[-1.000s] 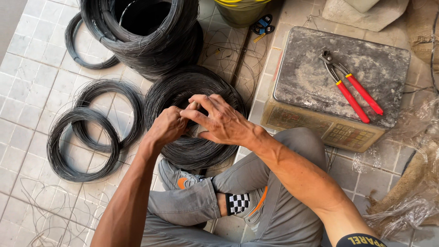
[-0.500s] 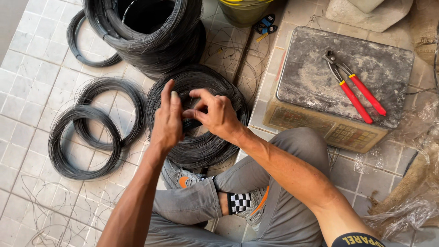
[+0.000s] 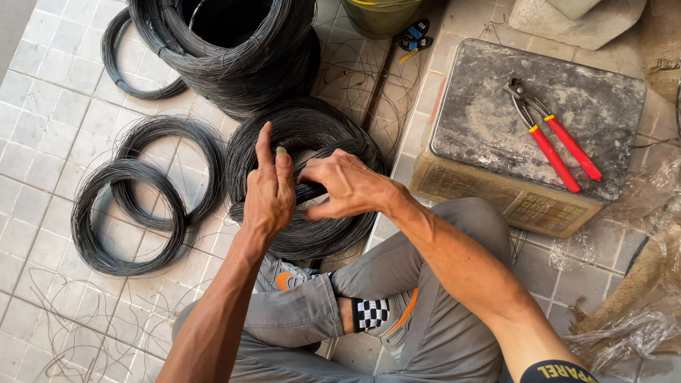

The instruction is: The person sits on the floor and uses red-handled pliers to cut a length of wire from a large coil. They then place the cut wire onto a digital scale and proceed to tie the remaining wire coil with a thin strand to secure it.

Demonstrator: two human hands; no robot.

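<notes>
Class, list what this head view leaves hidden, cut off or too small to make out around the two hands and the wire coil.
- Head view: what the right hand pinches; left hand covers it.
- Wire coil: near part hidden by both hands.
- Big wire bundle: top cut by the frame edge.
- Scale dial: too small to read.
- Red-handled pliers: jaw tips too small to judge.

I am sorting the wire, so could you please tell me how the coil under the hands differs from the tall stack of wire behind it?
The coil is one flat ring on the tiled floor; the stack is piled much higher and bulkier. The left hand and right hand are at the coil, while nothing touches the stack. The coil shows whole; the stack is cut by the top edge. Both are dark thin wire wound in rings.
</notes>
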